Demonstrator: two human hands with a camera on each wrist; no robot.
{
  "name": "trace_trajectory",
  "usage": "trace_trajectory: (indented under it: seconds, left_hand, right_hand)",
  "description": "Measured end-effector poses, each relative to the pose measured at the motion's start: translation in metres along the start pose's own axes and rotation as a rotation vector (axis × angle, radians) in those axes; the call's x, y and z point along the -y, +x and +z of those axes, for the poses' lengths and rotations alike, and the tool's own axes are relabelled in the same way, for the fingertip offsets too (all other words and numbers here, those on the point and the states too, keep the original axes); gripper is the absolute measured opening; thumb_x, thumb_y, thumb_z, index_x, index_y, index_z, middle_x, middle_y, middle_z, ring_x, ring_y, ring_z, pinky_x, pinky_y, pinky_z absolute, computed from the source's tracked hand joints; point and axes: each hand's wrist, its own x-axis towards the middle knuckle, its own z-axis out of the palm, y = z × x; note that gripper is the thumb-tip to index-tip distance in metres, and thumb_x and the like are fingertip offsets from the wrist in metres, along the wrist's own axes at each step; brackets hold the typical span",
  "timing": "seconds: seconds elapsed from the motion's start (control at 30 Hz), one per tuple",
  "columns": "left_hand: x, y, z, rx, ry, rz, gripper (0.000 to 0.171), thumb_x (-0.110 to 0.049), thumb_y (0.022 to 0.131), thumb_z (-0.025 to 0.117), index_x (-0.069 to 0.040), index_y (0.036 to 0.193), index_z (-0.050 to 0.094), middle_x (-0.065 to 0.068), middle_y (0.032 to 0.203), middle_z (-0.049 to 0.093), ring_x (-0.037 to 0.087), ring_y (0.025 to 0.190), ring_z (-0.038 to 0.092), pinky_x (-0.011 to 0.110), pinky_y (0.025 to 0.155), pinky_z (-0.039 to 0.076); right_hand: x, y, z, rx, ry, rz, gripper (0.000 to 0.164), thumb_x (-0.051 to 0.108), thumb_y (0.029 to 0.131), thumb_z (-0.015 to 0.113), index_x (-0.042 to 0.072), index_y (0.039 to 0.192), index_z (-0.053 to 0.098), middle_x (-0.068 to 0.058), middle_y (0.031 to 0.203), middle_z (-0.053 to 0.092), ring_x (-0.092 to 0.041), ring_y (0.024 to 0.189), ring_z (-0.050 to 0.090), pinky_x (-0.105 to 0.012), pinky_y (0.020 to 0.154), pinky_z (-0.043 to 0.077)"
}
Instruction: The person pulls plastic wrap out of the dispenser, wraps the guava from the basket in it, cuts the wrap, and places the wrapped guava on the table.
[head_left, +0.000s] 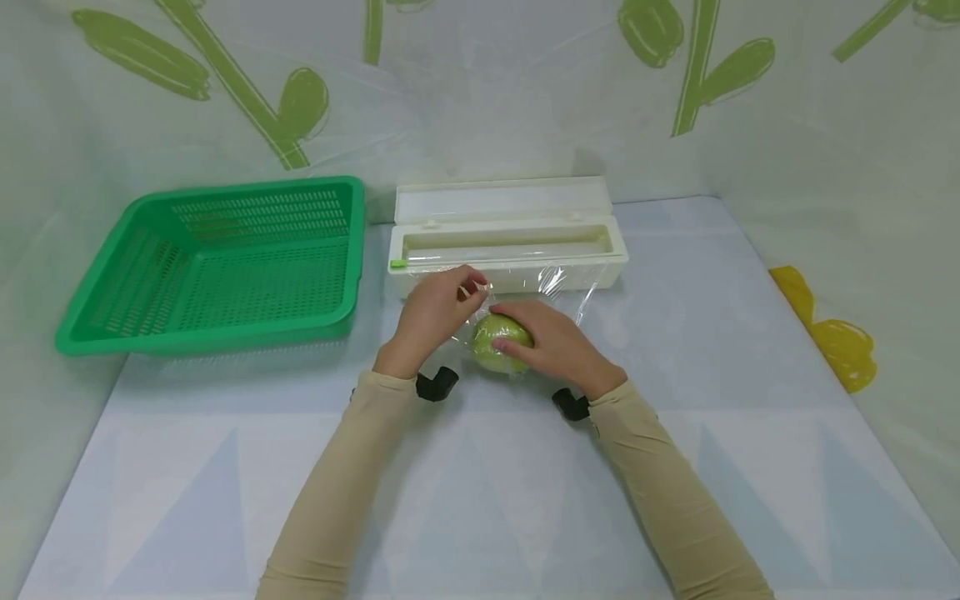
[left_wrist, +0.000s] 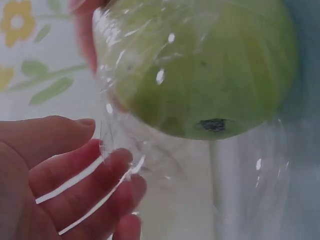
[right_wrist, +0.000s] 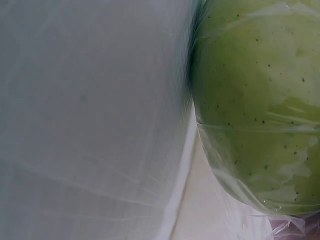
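Note:
A round green fruit, covered in clear cling film, sits in front of the white wrap dispenser. My right hand grips it from the right, thumb across its near side and fingers over the top; from the right wrist, the wrapped skin shows dark specks. At the fruit's upper left is my left hand. Its fingers touch a loose edge of the film, with the thumb a little apart from them. A dark scar marks one end of the fruit.
Behind the hands stands the white wrap dispenser with its lid raised. Film stretches from its front toward the fruit. A green basket stands at the left. Black wrist-camera parts show beside the sleeves.

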Motion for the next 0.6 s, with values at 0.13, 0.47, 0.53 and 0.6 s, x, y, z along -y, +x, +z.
trace_trajectory:
  seconds: [0.13, 0.47, 0.53, 0.6]
  left_hand:
    - [0.009, -0.002, 0.001, 0.044, -0.124, -0.104, 0.034, -0.036, 0.086, 0.057, -0.015, 0.114, 0.057, -0.001, 0.097, 0.062, 0.014, 0.086, 0.057, 0.03, 0.068, 0.045]
    - [0.024, -0.008, 0.01, 0.195, -0.312, -0.224, 0.038, -0.052, 0.086, 0.048, -0.017, 0.094, 0.063, 0.001, 0.084, 0.061, 0.017, 0.081, 0.055, 0.034, 0.073, 0.043]
    - [0.027, -0.009, 0.014, 0.191, -0.351, -0.213, 0.036, -0.049, 0.086, 0.05, -0.016, 0.087, 0.063, 0.003, 0.081, 0.061, 0.019, 0.079, 0.054, 0.033, 0.07, 0.042]
    - [0.029, -0.008, 0.018, 0.178, -0.382, -0.196, 0.032, -0.046, 0.086, 0.051, -0.015, 0.083, 0.062, 0.005, 0.079, 0.06, 0.021, 0.077, 0.054, 0.033, 0.067, 0.042]
  right_hand:
    - [0.001, 0.0, -0.001, 0.0, -0.005, -0.005, 0.055, 0.053, 0.085, 0.048, 0.018, 0.128, 0.047, 0.001, 0.119, 0.053, -0.014, 0.108, 0.046, -0.034, 0.091, 0.036]
    - [0.003, 0.001, 0.0, -0.017, -0.017, -0.015, 0.056, 0.052, 0.085, 0.048, 0.018, 0.129, 0.046, -0.001, 0.12, 0.052, -0.016, 0.11, 0.046, -0.035, 0.091, 0.036]
    - [0.003, 0.0, 0.001, -0.027, -0.017, -0.021, 0.056, 0.052, 0.085, 0.049, 0.017, 0.129, 0.046, -0.001, 0.12, 0.053, -0.016, 0.11, 0.046, -0.035, 0.091, 0.036]
    - [0.003, -0.001, 0.001, -0.036, -0.016, -0.027, 0.056, 0.051, 0.085, 0.049, 0.016, 0.129, 0.047, -0.002, 0.119, 0.053, -0.017, 0.109, 0.046, -0.035, 0.09, 0.037]
